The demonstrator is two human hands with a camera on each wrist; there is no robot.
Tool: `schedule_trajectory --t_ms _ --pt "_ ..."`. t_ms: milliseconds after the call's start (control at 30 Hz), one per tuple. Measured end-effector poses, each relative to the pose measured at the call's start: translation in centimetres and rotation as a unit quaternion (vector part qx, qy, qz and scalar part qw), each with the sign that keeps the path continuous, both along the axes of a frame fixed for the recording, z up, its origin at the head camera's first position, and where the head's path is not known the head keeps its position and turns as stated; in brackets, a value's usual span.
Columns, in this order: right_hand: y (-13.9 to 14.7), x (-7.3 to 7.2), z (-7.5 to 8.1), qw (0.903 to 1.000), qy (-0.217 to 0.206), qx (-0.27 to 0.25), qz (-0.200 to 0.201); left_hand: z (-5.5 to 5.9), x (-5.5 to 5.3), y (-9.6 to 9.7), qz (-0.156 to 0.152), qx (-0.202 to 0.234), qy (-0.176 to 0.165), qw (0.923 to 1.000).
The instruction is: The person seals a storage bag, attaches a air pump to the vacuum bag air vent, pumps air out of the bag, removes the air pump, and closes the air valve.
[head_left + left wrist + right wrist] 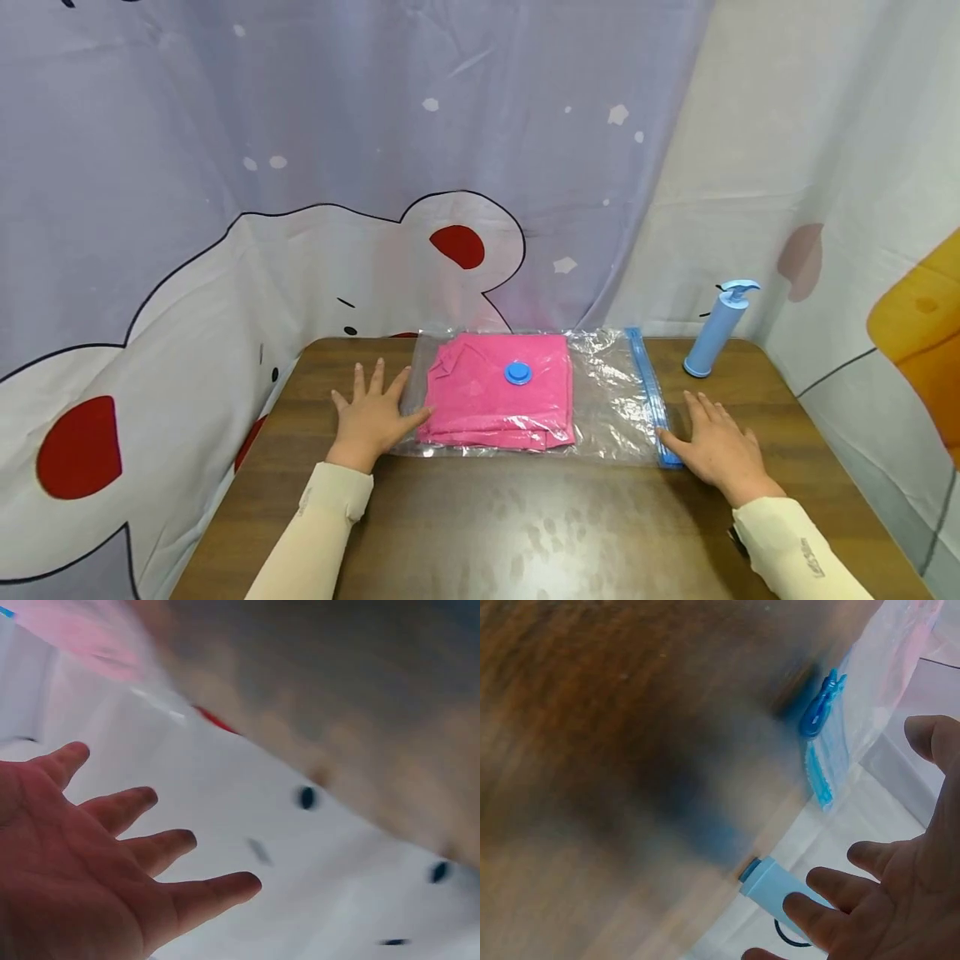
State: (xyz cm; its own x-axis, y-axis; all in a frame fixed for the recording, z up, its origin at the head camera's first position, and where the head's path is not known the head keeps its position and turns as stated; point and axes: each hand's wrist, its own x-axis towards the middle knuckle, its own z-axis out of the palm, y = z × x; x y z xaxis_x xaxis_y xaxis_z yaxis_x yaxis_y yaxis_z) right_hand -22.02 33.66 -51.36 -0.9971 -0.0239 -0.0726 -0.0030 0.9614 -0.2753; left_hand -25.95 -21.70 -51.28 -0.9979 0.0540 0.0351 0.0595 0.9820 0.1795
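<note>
A see-through vacuum storage bag (609,400) lies flat on the table with a folded pink cloth garment (491,408) inside. On its upper face sits a round blue valve (517,372), and a blue zip strip (647,387) runs down its right end. In the right wrist view a darker blue slider (819,711) shows on that strip. My left hand (371,425) has its fingers spread by the bag's left edge, thumb overlapping the plastic. Near the strip's front end is my right hand (722,450), fingers straight, thumb right at the strip. Neither hand holds anything.
A light-blue hand pump (716,333) stands upright at the back right of the brown wooden table (480,525), beyond my right hand. Patterned curtains (360,125) hang behind the table and along both sides.
</note>
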Motion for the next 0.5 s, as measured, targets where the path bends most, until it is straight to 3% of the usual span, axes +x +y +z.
schedule_trajectory --t_ms 167,267,367,500 --pt "-0.5 0.1 0.2 0.9998 0.009 0.014 0.01 1.3 0.5 5.7 -0.069 -0.03 0.027 0.9968" --pt "-0.9 0.1 0.4 0.9998 0.009 0.015 0.014 2.1 0.9 10.0 -0.127 -0.059 0.042 0.9893" --pt "-1.4 0.0 0.5 0.9997 -0.002 0.016 0.019 2.4 1.5 14.7 -0.185 -0.111 0.047 0.9754" --pt "-2.1 -0.3 0.5 0.9994 -0.013 0.026 0.02 1.9 2.6 21.0 -0.249 -0.19 0.046 0.9486"
